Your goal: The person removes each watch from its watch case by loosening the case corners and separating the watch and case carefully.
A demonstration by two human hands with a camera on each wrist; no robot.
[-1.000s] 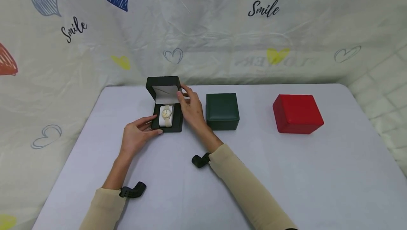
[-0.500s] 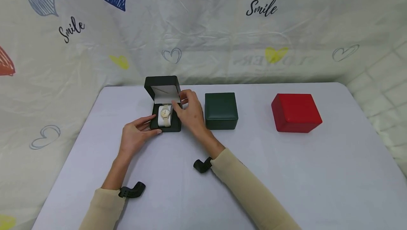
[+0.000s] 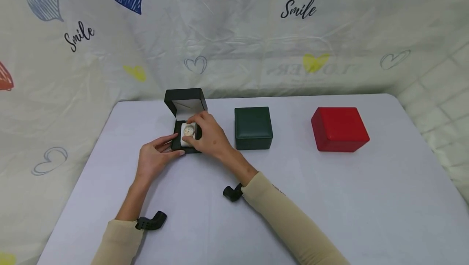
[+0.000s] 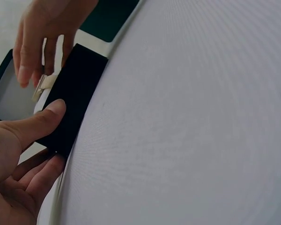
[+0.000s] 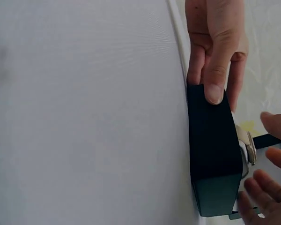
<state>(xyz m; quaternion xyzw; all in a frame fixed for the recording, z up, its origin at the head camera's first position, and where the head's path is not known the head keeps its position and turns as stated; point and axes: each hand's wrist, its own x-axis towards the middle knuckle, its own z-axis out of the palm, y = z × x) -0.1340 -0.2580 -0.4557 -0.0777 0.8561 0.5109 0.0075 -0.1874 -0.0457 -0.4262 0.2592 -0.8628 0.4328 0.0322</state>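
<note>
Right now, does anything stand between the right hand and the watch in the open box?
Nothing visible does: the right hand is close over the watch, and the box lid is raised.

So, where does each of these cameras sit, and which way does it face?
Head: worn on the person's head, looking forward and down at the open black box and its watch; left hand, right hand and both sleeves show.
Left wrist: worn there, facing the black box; the left hand grips it, the right hand reaches in from above.
Right wrist: worn there, facing the black box; right hand at the right edge, left hand up top.
Shared: both wrist views show black box, watch and two hands.
</note>
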